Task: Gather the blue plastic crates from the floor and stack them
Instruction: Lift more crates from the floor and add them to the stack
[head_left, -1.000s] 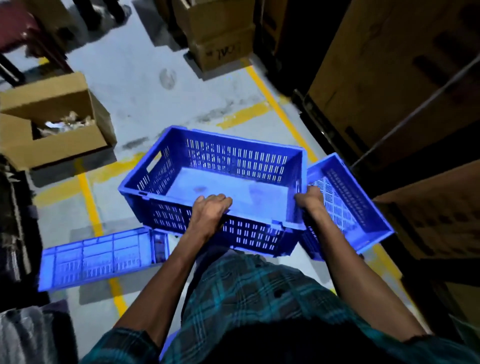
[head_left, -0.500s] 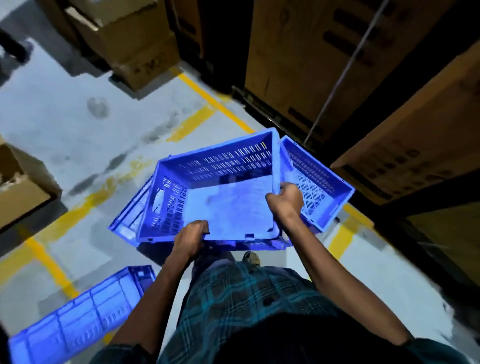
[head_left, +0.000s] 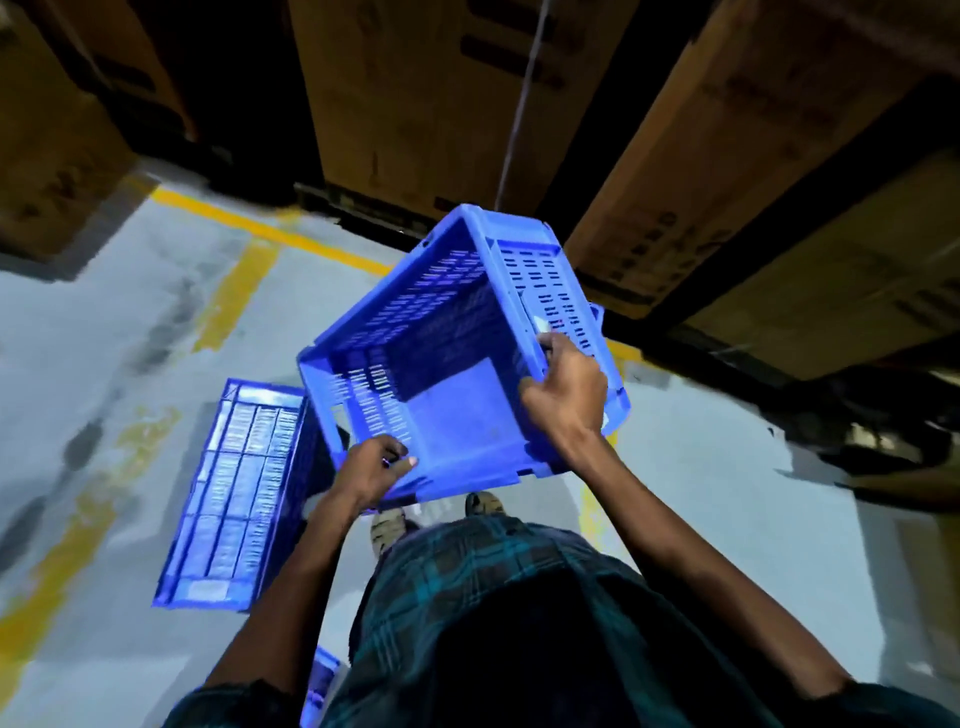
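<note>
I hold a blue slotted plastic crate (head_left: 447, 332) in the air in front of me, tilted with its open side facing me. My left hand (head_left: 374, 467) grips its near rim at the lower left corner. My right hand (head_left: 566, 400) grips the right-hand rim. Another blue crate (head_left: 244, 493) lies upside down on the floor to the left, its ribbed bottom up. Behind the held crate, a blue edge of a third crate (head_left: 615, 395) shows on the right. A small blue crate piece (head_left: 319, 680) peeks out by my left arm.
Big brown cardboard boxes (head_left: 426, 104) stand on dark racking straight ahead and to the right (head_left: 810, 218). Yellow lines (head_left: 234, 291) cross the grey concrete floor. My feet (head_left: 387, 525) show below the crate. Dark objects lie at the right edge (head_left: 883, 447).
I lifted the crate off the crate beneath it and turned right toward the racking, tilting it further. The overturned crate on the floor now appears closer on my left.
</note>
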